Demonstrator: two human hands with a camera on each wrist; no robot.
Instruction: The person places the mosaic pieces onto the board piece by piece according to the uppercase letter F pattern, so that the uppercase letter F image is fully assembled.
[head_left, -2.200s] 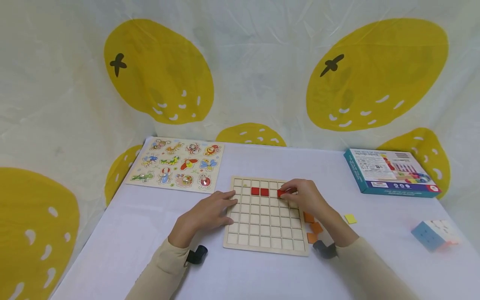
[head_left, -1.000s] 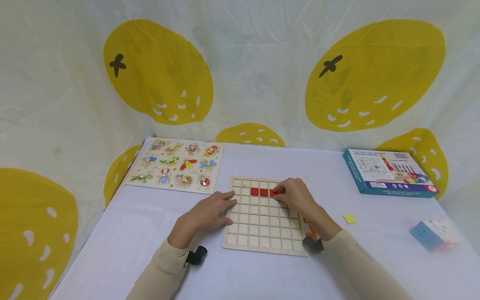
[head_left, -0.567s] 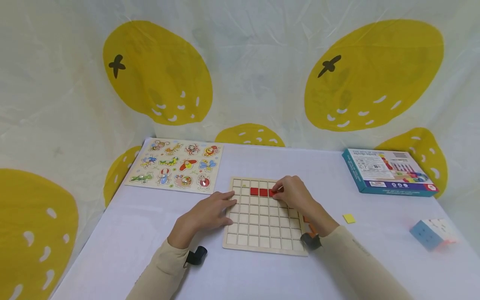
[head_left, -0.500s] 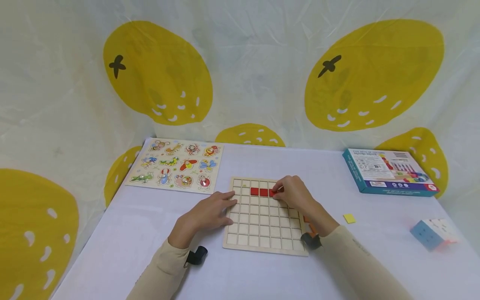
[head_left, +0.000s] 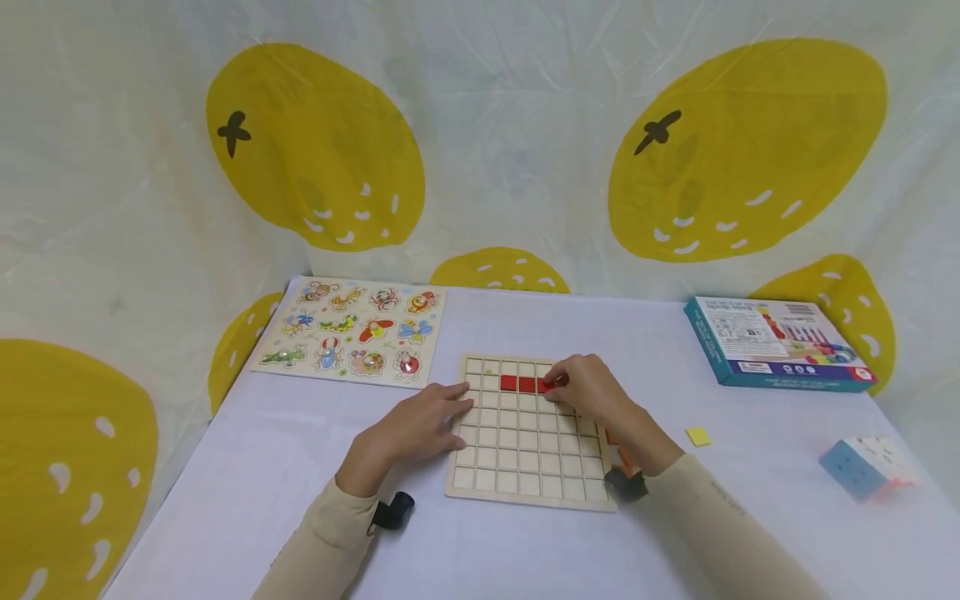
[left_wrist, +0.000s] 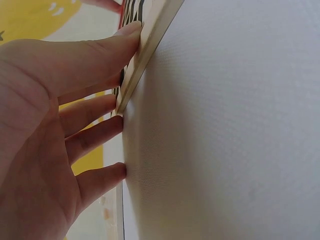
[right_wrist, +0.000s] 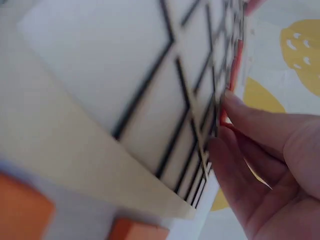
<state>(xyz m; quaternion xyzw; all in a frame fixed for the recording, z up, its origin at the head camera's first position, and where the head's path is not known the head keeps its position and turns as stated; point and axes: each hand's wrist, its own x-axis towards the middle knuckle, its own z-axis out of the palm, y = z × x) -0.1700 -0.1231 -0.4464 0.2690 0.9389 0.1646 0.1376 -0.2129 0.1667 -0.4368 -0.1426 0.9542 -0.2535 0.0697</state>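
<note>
A wooden grid board (head_left: pixel 528 502) lies on the table in front of the person. Two red square tiles (head_left: pixel 508 383) sit side by side in its second row from the top. Directly right of them, the right hand (head_left: pixel 596 393) pinches a third red square tile (head_left: pixel 545 386) between thumb and fingers, partly covering it. In the right wrist view, the fingertips and thumb touch the board's surface around that tile. The left hand (head_left: pixel 420 425) rests on the board's left edge with spread fingers; its thumb (left_wrist: pixel 131 29) presses the frame in the left wrist view.
Several orange tiles (head_left: pixel 626 460) lie by the board's right edge, partly under the right forearm. Farther right are a yellow tile (head_left: pixel 699 437), a puzzle cube (head_left: pixel 862 468) and a teal box (head_left: pixel 780 343). An insect puzzle board (head_left: pixel 348 333) lies at the back left.
Since the first frame, the right hand has moved left along the row with its red tile, up to the two others. Over the last second it has barely moved; the left hand stays put.
</note>
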